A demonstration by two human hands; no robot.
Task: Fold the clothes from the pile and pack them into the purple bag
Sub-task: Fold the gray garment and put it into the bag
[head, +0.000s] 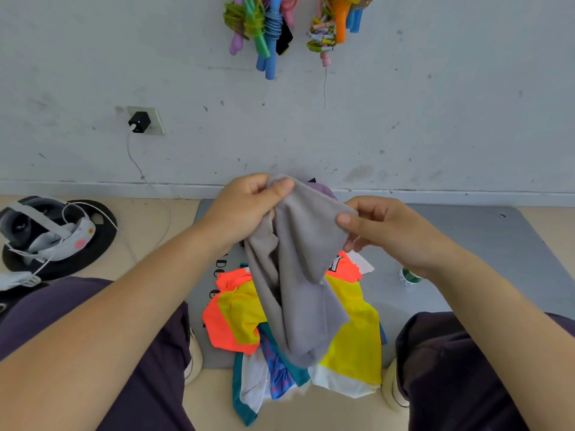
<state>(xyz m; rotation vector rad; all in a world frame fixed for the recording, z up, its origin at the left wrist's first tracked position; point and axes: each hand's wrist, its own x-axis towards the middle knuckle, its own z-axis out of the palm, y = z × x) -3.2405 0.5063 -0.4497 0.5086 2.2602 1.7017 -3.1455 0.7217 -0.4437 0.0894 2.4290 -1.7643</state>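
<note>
Between the knees, the clothes pile [298, 331] spills off the grey mat's [466, 244] near edge. Above it, left hand [245, 206] and right hand [382, 228] pinch the grey garment's [295, 259] top edge. Behind, what may be the purple bag [323, 189] peeks out.

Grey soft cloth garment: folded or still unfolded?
Unfolded: the grey soft cloth garment hangs loose and bunched from both hands, left and right.
</note>
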